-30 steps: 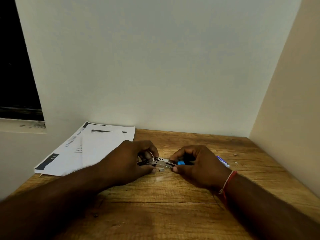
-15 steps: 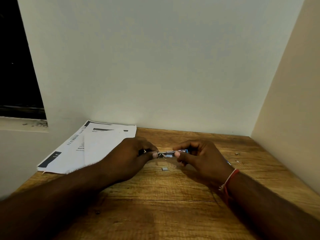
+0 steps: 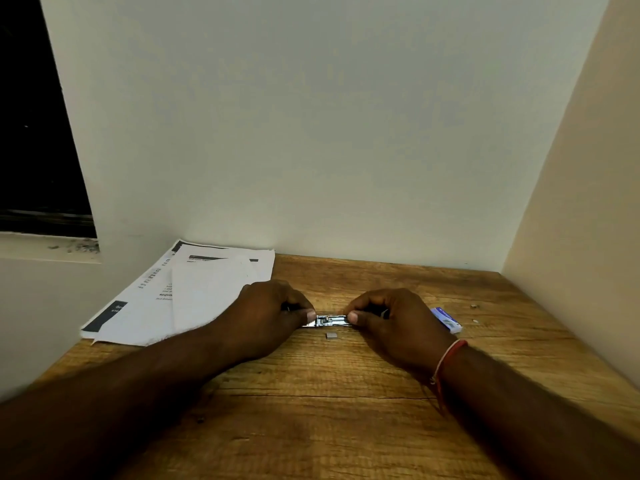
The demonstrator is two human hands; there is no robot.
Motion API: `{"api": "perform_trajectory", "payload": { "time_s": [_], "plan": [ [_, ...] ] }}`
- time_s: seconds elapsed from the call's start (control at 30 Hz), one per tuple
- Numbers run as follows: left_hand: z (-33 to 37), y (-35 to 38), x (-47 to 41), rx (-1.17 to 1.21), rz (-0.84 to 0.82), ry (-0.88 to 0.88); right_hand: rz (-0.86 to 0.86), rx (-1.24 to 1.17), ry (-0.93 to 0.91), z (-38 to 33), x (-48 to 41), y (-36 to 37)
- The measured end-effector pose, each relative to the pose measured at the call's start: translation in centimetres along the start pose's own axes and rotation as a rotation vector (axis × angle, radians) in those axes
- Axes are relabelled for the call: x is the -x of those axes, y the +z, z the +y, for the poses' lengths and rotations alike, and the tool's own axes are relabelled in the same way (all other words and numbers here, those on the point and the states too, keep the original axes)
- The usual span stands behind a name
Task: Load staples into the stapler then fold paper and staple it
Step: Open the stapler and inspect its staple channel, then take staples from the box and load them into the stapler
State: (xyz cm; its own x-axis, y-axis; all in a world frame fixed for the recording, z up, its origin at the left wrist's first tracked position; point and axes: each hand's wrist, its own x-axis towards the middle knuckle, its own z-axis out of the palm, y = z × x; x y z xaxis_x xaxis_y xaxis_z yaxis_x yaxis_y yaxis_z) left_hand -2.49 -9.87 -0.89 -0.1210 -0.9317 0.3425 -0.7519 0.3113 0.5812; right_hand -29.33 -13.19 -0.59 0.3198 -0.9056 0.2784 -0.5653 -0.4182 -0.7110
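Far left, our papers lie flat on the desk. Our left hand pinches one end of the stapler, which sits low at the desk's centre, with a loose staple strip just before it. Our right hand pinches the other end. We judge the stapler small, stiff and slick, best gripped by its sides, and the strip light and brittle. The staple box lies rightmost.

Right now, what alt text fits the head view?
The left hand and right hand grip a metal stapler by its ends at a wooden table. A staple strip lies just nearer the camera, papers at left, a blue box at right.
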Motion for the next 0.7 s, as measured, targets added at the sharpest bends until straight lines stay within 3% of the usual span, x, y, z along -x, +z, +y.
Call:
{"api": "perform_trajectory", "payload": {
  "time_s": [0.33,0.47,0.53,0.7],
  "plan": [
    [-0.1,0.3,-0.1,0.051,0.09,-0.042,0.042,0.107,0.018,-0.5,-0.1,0.0],
    [0.3,-0.6,0.3,0.035,0.188,0.017,0.235,0.206,-0.011,-0.8,-0.6,-3.3],
    [0.5,-0.9,0.3,0.03,0.222,0.036,0.299,0.347,0.048,-0.2,-1.1,-5.9],
    [1.0,-1.1,0.6,0.102,0.284,0.068,0.14,0.617,0.309,1.5,-1.9,-9.5]
  ]
}}
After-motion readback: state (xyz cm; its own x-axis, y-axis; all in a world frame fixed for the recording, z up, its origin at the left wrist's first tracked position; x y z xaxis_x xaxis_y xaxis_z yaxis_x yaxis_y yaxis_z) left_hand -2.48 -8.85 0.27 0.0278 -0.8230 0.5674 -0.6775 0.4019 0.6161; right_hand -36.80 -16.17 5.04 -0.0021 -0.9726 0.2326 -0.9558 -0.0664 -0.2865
